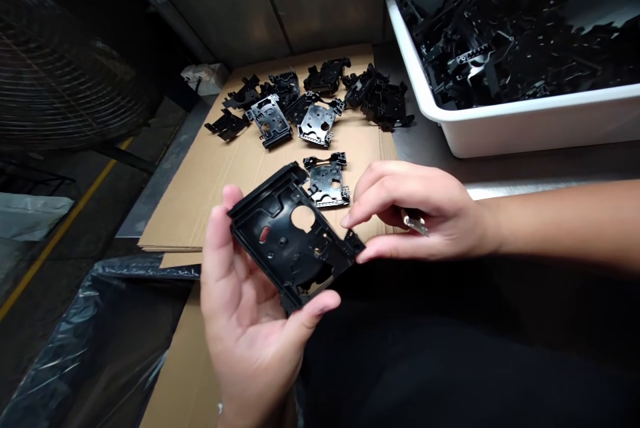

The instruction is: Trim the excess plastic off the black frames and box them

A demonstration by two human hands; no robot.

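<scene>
My left hand [245,321] cradles a black plastic frame part [293,241] with a round hole, thumb and fingers closed round its edges. My right hand [420,211] comes in from the right; its thumb and forefinger pinch the frame's right corner. A small metal blade-like tool [416,221] is tucked under that hand's curled fingers. Another black part [327,181] lies on the cardboard just behind the held frame.
A cardboard sheet [220,175] carries several black plastic parts [320,98] at its far end. A white bin [525,121] full of black parts stands at the right. A black plastic bag [100,341] sits lower left; a fan grille [55,75] is at the left.
</scene>
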